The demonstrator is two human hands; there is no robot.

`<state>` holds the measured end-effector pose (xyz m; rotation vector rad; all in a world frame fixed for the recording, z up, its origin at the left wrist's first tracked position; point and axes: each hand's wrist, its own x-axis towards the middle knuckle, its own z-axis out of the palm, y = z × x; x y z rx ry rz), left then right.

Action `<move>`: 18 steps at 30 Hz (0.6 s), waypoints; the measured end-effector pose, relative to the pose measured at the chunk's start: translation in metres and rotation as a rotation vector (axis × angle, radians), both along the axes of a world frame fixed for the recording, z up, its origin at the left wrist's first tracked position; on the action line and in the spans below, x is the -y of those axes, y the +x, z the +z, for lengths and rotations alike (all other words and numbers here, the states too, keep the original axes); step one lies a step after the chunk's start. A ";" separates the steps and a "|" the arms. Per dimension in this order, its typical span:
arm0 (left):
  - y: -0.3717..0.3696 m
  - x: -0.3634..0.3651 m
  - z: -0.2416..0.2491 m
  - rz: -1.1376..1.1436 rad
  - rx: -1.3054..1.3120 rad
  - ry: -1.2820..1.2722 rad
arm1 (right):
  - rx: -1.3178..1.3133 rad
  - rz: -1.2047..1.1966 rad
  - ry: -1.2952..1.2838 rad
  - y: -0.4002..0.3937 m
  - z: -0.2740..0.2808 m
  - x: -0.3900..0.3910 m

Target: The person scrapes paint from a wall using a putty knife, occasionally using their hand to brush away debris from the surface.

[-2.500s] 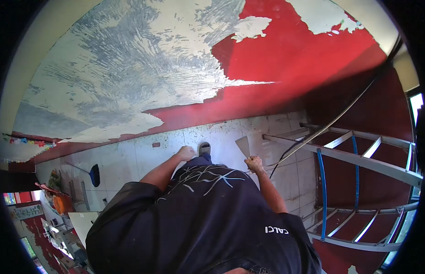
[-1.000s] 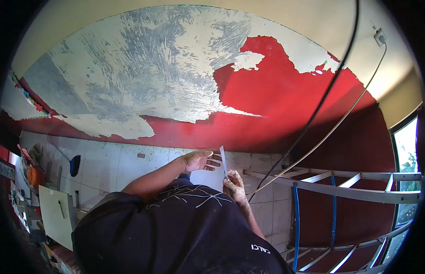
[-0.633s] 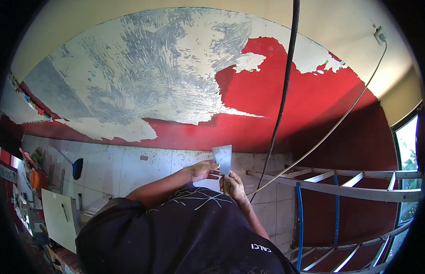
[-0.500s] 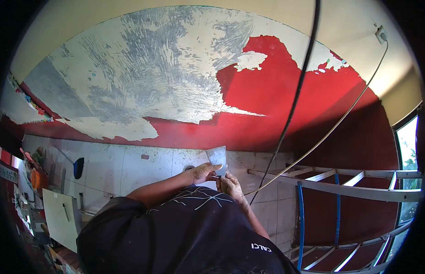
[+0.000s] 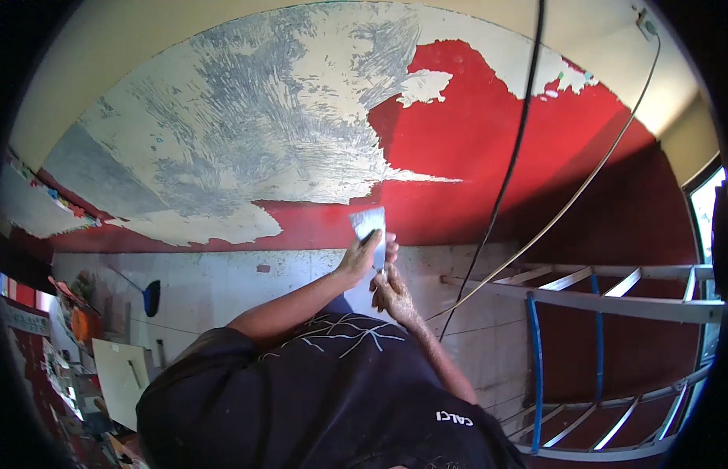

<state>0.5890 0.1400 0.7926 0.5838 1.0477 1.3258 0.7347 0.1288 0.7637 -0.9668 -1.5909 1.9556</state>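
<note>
A wide, flat scraper (image 5: 370,221) with a pale metal blade is held in front of my chest, its broad edge pointing at the wall. My left hand (image 5: 359,259) grips the blade from the left, thumb across its face and fingers behind it. Lower down, my right hand (image 5: 394,295) is closed around the handle end, which its fingers mostly hide. Beyond the blade is the wall's red paint (image 5: 434,207), with a large peeled area of cream and grey surface (image 5: 254,117) above and to the left.
An aluminium ladder (image 5: 630,309) with blue straps stands on the right. A black cable (image 5: 511,156) and a pale cord (image 5: 583,195) from a wall socket (image 5: 647,27) cross ahead. Left are a broom (image 5: 151,298) and a pale panel (image 5: 118,379). White tiles (image 5: 215,285) cover the floor.
Both hands have raised the scraper away from my body toward the wall. My left hand has shifted from near the handle up onto the blade. The view has tilted slightly.
</note>
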 end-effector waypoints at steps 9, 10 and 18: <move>-0.028 -0.069 0.030 0.181 -0.226 0.218 | 0.106 -0.379 0.666 -0.063 0.046 -0.041; -0.032 -0.076 0.030 0.181 -0.233 0.235 | 0.087 -0.423 0.691 -0.069 0.043 -0.046; -0.100 -0.136 0.014 0.067 -0.295 0.172 | -0.389 -0.313 -0.146 -0.131 0.018 -0.089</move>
